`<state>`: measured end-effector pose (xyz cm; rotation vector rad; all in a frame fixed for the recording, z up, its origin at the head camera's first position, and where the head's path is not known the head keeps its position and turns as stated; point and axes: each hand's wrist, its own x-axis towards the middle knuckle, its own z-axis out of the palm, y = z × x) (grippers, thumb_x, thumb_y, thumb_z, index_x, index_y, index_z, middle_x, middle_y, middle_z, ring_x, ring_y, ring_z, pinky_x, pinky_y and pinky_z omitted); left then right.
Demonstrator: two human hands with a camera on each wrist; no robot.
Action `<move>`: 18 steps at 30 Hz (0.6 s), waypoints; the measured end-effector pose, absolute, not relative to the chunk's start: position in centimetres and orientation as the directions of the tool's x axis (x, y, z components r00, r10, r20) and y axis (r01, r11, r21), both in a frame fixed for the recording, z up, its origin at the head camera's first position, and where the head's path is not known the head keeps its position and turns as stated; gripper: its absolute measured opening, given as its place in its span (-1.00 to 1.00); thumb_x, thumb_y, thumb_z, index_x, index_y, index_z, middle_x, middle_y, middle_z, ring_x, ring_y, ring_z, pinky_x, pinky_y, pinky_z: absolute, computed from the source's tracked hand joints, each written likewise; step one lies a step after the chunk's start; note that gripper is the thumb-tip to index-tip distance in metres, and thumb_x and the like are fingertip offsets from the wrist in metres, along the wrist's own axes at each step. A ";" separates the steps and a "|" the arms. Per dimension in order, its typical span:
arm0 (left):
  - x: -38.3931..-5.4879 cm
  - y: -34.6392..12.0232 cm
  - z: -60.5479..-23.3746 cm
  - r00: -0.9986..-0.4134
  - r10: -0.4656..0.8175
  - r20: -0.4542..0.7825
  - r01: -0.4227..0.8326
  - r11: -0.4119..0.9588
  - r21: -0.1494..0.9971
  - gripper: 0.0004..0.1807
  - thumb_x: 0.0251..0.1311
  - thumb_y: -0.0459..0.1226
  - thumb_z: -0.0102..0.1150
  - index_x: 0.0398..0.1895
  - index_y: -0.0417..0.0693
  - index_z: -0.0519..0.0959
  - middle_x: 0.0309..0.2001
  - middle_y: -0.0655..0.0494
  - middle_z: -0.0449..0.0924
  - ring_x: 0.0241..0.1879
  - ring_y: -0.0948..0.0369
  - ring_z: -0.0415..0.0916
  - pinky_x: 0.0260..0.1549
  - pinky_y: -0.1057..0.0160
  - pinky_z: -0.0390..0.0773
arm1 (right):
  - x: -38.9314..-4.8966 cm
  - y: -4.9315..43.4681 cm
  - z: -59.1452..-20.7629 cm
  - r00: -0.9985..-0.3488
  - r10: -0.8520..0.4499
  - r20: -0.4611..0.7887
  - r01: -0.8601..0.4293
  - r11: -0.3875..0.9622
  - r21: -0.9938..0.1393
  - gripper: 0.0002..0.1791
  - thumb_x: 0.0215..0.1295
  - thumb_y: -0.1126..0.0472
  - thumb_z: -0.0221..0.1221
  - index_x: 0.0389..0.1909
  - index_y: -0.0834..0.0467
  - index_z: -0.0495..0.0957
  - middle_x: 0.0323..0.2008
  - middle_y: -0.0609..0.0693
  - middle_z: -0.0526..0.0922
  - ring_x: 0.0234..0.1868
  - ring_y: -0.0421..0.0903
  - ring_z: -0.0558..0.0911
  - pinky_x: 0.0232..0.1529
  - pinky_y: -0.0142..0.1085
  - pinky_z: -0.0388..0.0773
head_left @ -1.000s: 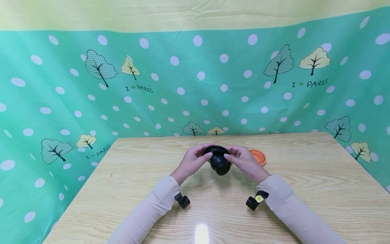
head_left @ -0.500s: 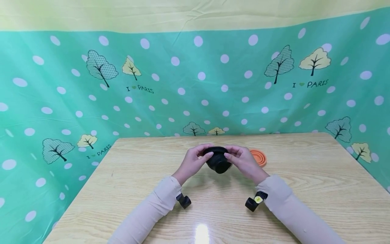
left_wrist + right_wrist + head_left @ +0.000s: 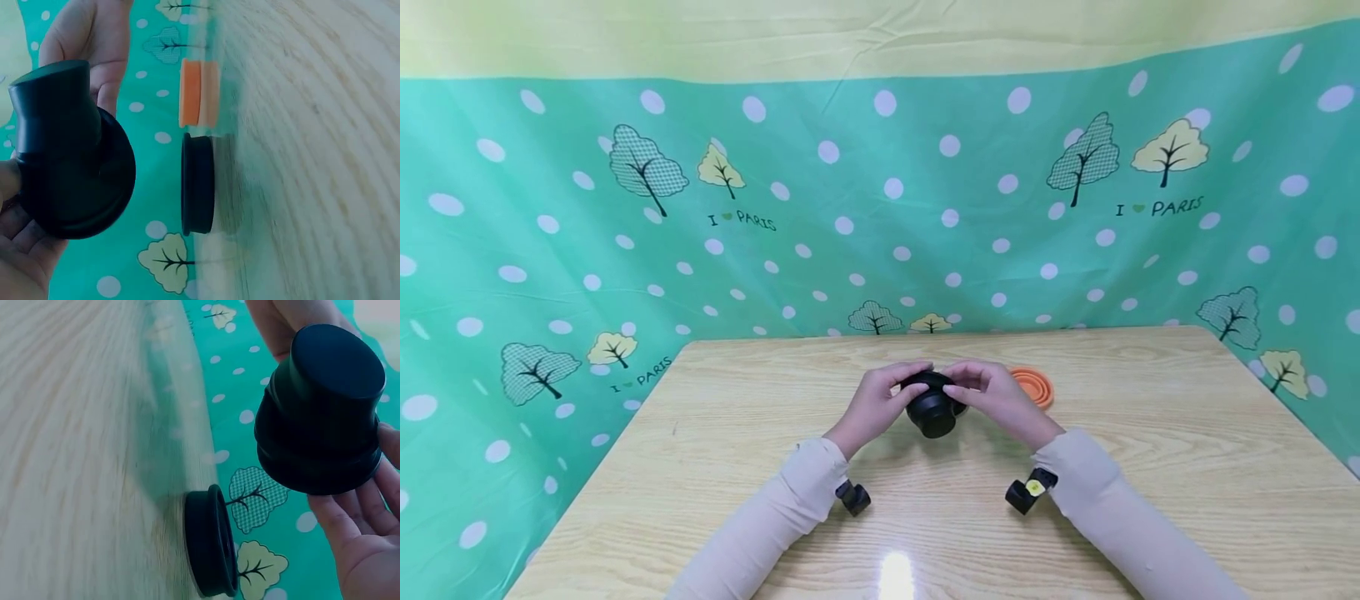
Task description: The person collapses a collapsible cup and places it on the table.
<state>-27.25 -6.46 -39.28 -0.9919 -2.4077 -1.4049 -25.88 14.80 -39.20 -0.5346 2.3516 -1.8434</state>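
A black collapsible cup is held up over the table between both hands, its base bent to one side and tipped toward me. My left hand grips its rim from the left, thumb in front. From the right, my right hand pinches the rim, with the thumb near the cup's wall. The left wrist view shows the bent wall of the cup, and the right wrist view its flat round base. Behind it, a low black round piece with a rim stands on the table, mostly hidden in the head view.
An orange collapsible cup, folded flat in rings, lies just beyond my right hand. The wooden table ends at a green dotted curtain. A small black camera hangs at the left wrist, another at the right.
The cup's base has shifted slightly down and to the left and tips more toward me. Both hands have sunk a little with it, their fingers shifting along the rim. The orange cup stays put.
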 end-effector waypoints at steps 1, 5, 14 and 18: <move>-27.2 -6.4 -39.2 -0.757 0.461 0.464 0.633 0.340 0.696 -0.65 0.23 -0.27 0.17 0.08 -0.14 0.58 0.04 -0.04 0.62 0.09 0.12 0.54 0.09 0.20 0.52 | -25.9 14.8 -39.2 -0.930 -0.340 0.138 -0.222 0.222 -0.950 -0.60 0.25 0.14 0.23 0.03 0.28 0.53 -0.03 0.19 0.62 -0.10 -0.18 0.62 -0.10 -0.42 0.57; -27.0 -6.1 -39.0 -0.750 0.484 0.450 0.645 0.386 0.660 -0.64 0.24 -0.26 0.16 0.10 -0.15 0.56 0.06 -0.03 0.60 0.11 0.12 0.53 0.10 0.20 0.52 | -25.8 14.7 -39.1 -0.916 -0.369 0.159 -0.267 0.265 -0.926 -0.59 0.24 0.16 0.24 0.05 0.29 0.53 -0.07 0.21 0.64 -0.11 -0.10 0.64 -0.15 -0.43 0.60; -27.0 -6.3 -38.8 -0.754 0.505 0.420 0.625 0.356 0.694 -0.62 0.26 -0.22 0.16 0.13 -0.13 0.54 0.07 0.03 0.60 0.11 0.16 0.52 0.11 0.22 0.51 | -25.7 14.7 -39.2 -0.908 -0.394 0.146 -0.265 0.269 -0.926 -0.61 0.27 0.20 0.20 0.07 0.30 0.50 -0.04 0.23 0.63 -0.08 -0.06 0.64 -0.11 -0.24 0.63; -27.3 -6.8 -38.7 -0.792 0.490 0.365 0.547 0.303 0.780 -0.62 0.31 -0.19 0.10 0.15 -0.13 0.52 0.10 0.04 0.59 0.12 0.14 0.52 0.11 0.15 0.51 | -25.7 14.7 -39.0 -0.913 -0.381 0.144 -0.247 0.235 -0.940 -0.62 0.28 0.23 0.19 0.06 0.32 0.50 -0.07 0.24 0.63 -0.16 -0.18 0.64 -0.15 -0.12 0.64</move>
